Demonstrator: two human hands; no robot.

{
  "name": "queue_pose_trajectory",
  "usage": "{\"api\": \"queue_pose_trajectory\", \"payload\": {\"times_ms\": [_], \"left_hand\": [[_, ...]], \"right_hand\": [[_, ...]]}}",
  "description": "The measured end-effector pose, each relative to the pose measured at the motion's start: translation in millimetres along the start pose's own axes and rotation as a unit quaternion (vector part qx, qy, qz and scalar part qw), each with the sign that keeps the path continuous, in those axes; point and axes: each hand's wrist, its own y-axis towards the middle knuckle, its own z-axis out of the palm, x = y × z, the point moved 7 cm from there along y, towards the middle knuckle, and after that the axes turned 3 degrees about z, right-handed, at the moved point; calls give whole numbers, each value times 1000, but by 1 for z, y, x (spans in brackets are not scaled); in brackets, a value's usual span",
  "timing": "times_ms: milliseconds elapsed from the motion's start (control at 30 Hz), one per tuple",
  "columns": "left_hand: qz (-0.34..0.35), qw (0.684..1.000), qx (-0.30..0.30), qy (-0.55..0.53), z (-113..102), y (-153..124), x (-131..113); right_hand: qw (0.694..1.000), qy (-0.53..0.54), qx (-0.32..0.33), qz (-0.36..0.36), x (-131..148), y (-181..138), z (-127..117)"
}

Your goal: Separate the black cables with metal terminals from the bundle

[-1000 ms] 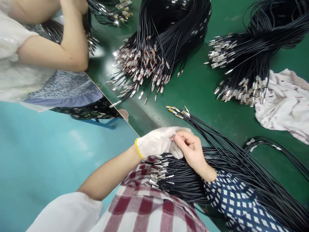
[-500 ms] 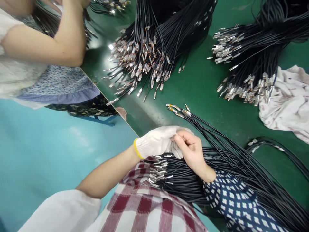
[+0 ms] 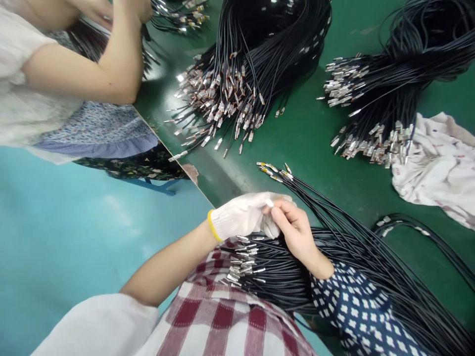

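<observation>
My left hand (image 3: 247,215) wears a white knit glove with a yellow cuff. Its fingers are curled closed, and what lies inside them is hidden. Against it my bare right hand (image 3: 295,227) pinches a small whitish piece (image 3: 269,203) between thumb and forefinger; its exact kind is too small to make out. Just below both hands, a bundle of black cables (image 3: 285,277) with silver metal plugs (image 3: 243,264) lies across my lap at the table edge. Beyond my hands, a few more cables (image 3: 326,202) with silver-and-yellow ends rest on the green table (image 3: 297,143).
Large heaps of black cables (image 3: 274,49) with metal ends lie at the back, and another pile (image 3: 393,84) at the right. Beside it is a crumpled white cloth (image 3: 430,173). At the left a co-worker's arm (image 3: 89,74) leans over the table corner. A looped cable (image 3: 415,220) lies at right.
The small whitish piece shows more clearly between my fingertips now. My hands stay together in nearly the same place. The view has shifted slightly.
</observation>
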Motion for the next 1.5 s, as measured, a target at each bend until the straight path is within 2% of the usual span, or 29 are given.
{"api": "queue_pose_trajectory", "payload": {"times_ms": [333, 600, 933, 1100, 1200, 1267, 1333, 1400, 1433, 1500], "left_hand": [[-37, 999, 27, -6, -5, 5, 5], [-9, 1000, 27, -7, -14, 6, 10], [-23, 999, 24, -27, -9, 5, 8], [-30, 999, 17, -30, -8, 6, 9], [-21, 1000, -1, 17, -11, 3, 0], [6, 994, -16, 107, -11, 1, -15], [79, 971, -55, 220, -10, 1, -40], [175, 949, -83, 247, -2, 5, -65], [189, 954, -69, 221, 3, 11, -70], [153, 978, 7, 145, 17, 32, -67]], "right_hand": [[998, -39, -41, 8, 1, 3, -1], [993, -84, -82, 13, 2, 3, -2], [995, -63, -74, 36, -5, 2, -1], [996, -52, -67, 20, -3, 4, -3], [998, -51, -38, 11, 0, 6, -3], [997, -69, -20, 6, 2, 6, -3], [994, -106, -19, 0, 3, 6, -5], [990, -141, -20, -7, 3, 5, -4], [988, -152, -18, -9, 3, 5, -4], [987, -159, -12, -12, 1, 5, -2]]}}
